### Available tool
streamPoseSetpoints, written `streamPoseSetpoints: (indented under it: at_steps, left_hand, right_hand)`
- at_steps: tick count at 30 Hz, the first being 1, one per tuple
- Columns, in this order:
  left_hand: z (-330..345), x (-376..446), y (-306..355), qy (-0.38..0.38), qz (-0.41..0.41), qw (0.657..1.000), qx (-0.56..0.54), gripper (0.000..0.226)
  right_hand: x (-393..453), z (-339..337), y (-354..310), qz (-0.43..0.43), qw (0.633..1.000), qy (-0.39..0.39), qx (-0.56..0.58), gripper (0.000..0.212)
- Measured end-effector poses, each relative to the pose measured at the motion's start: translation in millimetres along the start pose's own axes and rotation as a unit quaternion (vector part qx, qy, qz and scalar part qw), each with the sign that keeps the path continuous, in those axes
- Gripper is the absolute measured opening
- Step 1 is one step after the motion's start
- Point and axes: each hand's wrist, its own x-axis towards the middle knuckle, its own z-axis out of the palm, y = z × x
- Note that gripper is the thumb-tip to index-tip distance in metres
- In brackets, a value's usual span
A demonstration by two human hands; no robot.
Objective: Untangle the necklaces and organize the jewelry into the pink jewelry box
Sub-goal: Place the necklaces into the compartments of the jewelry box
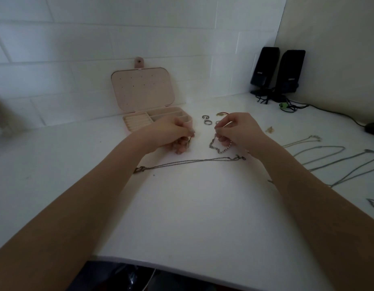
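Right hand point(238, 131) pinches a beaded chain point(220, 145); left hand point(171, 133) fingers curl around something small, pink box point(139, 120) open behind.

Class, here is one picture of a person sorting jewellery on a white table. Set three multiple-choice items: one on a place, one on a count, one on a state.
1. Where do the two black desktop speakers stand?
A. far right corner, by the wall
B. in front of the box
C. at the table's near edge

2. How many black speakers are there?
A. one
B. two
C. four

3. The pink plastic jewelry box is:
A. shut
B. upside down
C. open, lid upright

Key:
1 A, they stand where the tiled wall meets the side wall.
2 B, a pair stands side by side.
3 C, the lid stands up against the wall and the compartments show behind the left hand; the right hand pinches a silver chunky chain.
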Motion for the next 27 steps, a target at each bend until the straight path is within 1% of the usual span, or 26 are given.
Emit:
streamPoseSetpoints:
  at_steps: [2,4,5,6,7,8,10,11,13,16,17,19,21,23,25,27]
  left_hand:
    - [2.9,-1.1,2.6,-0.029,-0.021,0.998,-0.045,0.010]
    - [4.2,-1.9,4.5,-0.061,-0.045,0.994,-0.081,0.014]
    - [4.7,-2.6,5.2,-0.062,-0.050,0.993,-0.092,0.015]
    - [5.3,-2.1,4.4,-0.054,-0.045,0.994,-0.087,0.015]
    - [5.9,-1.2,2.7,-0.031,-0.020,0.998,-0.050,0.016]
    - [5.3,1.8,-0.3,0.003,0.021,1.000,0.023,0.016]
    - [3.9,5.8,-4.8,0.045,0.104,0.980,0.165,0.025]
    - [2.8,6.9,-7.0,0.052,0.120,0.972,0.195,0.030]
    - [1.7,9.4,-11.9,0.070,0.155,0.960,0.223,0.026]
    - [1.5,12.8,-17.5,0.108,0.227,0.923,0.289,0.006]
    - [0.4,13.9,-19.6,0.115,0.241,0.913,0.309,0.007]
    - [-2.8,18.4,-24.2,0.120,0.259,0.897,0.337,0.015]
    - [-5.0,21.3,-26.1,0.121,0.273,0.882,0.364,0.018]
    - [-3.8,21.0,-24.6,0.125,0.284,0.874,0.374,0.016]
    - [-1.2,18.7,-22.9,0.131,0.286,0.875,0.367,0.015]
    - [2.0,16.5,-21.3,0.146,0.283,0.877,0.361,0.014]
  right_hand:
    - [3.2,-1.5,4.1,-0.016,0.998,0.021,-0.060,0.011]
    - [4.2,-2.5,5.7,-0.028,0.993,0.043,-0.107,0.007]
    - [5.0,-3.3,6.3,-0.034,0.990,0.058,-0.127,0.003]
    - [5.9,-4.6,6.8,-0.041,0.985,0.080,-0.148,0.004]
    - [6.7,-6.9,7.3,-0.045,0.980,0.102,-0.166,0.007]
    - [7.6,-9.6,7.5,-0.045,0.976,0.120,-0.175,0.008]
    - [9.5,-14.6,8.1,-0.036,0.974,0.140,-0.173,0.008]
    - [10.5,-16.4,8.7,-0.030,0.974,0.146,-0.169,0.008]
    - [11.8,-18.8,9.9,-0.019,0.975,0.149,-0.167,0.007]
    - [12.4,-19.7,11.9,-0.019,0.976,0.142,-0.163,0.007]
    - [12.7,-19.5,12.0,-0.020,0.976,0.140,-0.163,0.007]
    - [13.7,-18.5,13.0,-0.027,0.975,0.141,-0.168,0.007]
    - [14.6,-17.6,14.4,-0.038,0.971,0.145,-0.185,0.011]
    - [17.8,-17.0,15.4,-0.047,0.965,0.154,-0.207,0.020]
    - [24.9,-14.3,15.4,-0.039,0.960,0.163,-0.223,0.027]
    - [40.0,-12.1,13.5,-0.032,0.955,0.147,-0.256,0.033]
